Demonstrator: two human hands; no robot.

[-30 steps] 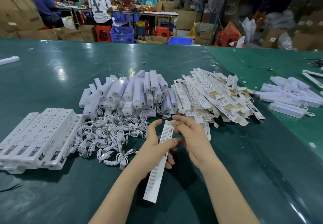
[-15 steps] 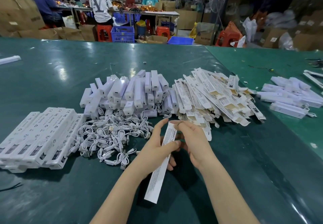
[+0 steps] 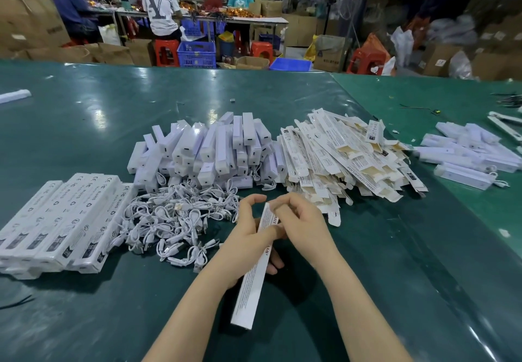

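Nearest the camera, a long white box (image 3: 252,282) slants up from its lower end, held over the green surface (image 3: 395,291) between both hands; whether that lower end touches the surface cannot be told. The left hand (image 3: 248,238) grips the box about its middle, fingers (image 3: 275,265) wrapped behind it and the thumb arched up toward its top. The right hand (image 3: 303,220) is at the box's upper end, its fingers (image 3: 282,200) curled together and pinching that end.

Just left of the hands lies a tangle of short white cables (image 3: 172,220), and left of that a neat row of closed boxes (image 3: 62,220) lying side by side. Behind the cables is a heap of white lamps (image 3: 209,150), touching a spread pile of flat unfolded cartons (image 3: 339,158) to its right. Further right, well apart on a lighter green surface (image 3: 423,102), sits another small heap of lamps (image 3: 466,154).

Beyond the surface stand a blue crate (image 3: 196,53), red stools (image 3: 166,52) and cardboard boxes (image 3: 28,22), with people (image 3: 161,8) seated at a far table.
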